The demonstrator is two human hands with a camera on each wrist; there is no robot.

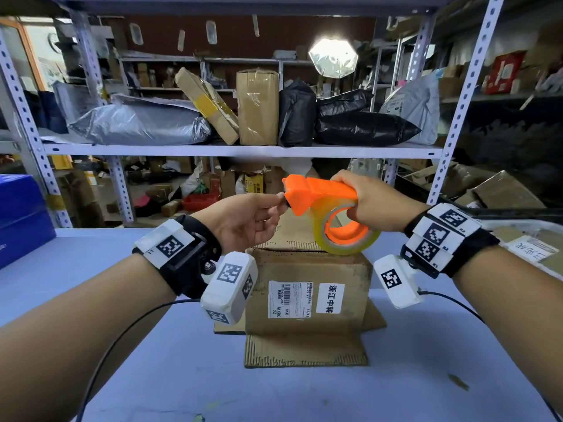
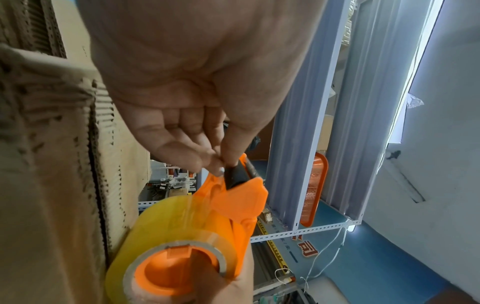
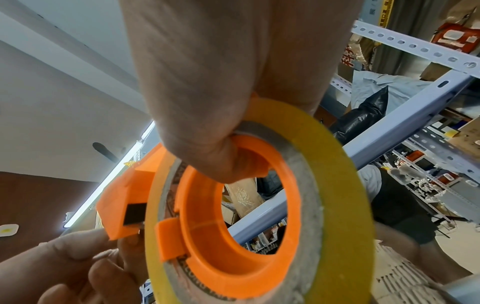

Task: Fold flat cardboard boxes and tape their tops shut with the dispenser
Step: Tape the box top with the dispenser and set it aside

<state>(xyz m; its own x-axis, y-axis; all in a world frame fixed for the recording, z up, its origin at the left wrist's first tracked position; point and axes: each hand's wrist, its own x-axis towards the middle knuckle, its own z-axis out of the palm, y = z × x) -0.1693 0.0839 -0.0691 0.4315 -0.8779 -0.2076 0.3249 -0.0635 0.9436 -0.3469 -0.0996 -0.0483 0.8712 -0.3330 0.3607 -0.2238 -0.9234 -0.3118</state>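
My right hand [image 1: 370,202] grips the orange dispenser [image 1: 320,193] above the box [image 1: 307,293], fingers curled through the core of the yellow tape roll [image 1: 347,236], though from the head view the fingertips are hidden inside the ring. My left hand [image 1: 243,220] pinches thumb and forefinger at the dispenser's black cutter end [image 2: 235,174]; the clear tape there is too faint to tell whether I actually hold it. The box stands on the blue table [image 1: 122,376], labels facing me, its top mostly hidden behind the roll and my hands
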